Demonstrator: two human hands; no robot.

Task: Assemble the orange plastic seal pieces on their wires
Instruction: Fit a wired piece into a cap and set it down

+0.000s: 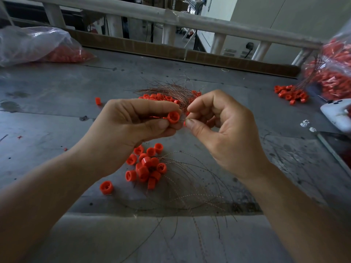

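My left hand (133,122) pinches a small round orange seal cap (173,117) between thumb and fingers, its open end facing my right hand. My right hand (218,126) pinches something thin at the cap's mouth with thumb and forefinger; a wire there is too fine to make out clearly. Below my hands lies a pile of orange caps on thin wires (148,168), the wires (193,190) fanning toward me. Behind my hands sits another heap of orange pieces (161,97) under a bundle of loose wires (167,89).
A clear bag of orange parts (38,46) lies at the far left and another bag (332,73) at the far right, with a small orange cluster (290,93) beside it. A white device (336,114) sits at the right edge. A railing (171,18) borders the grey table (57,103).
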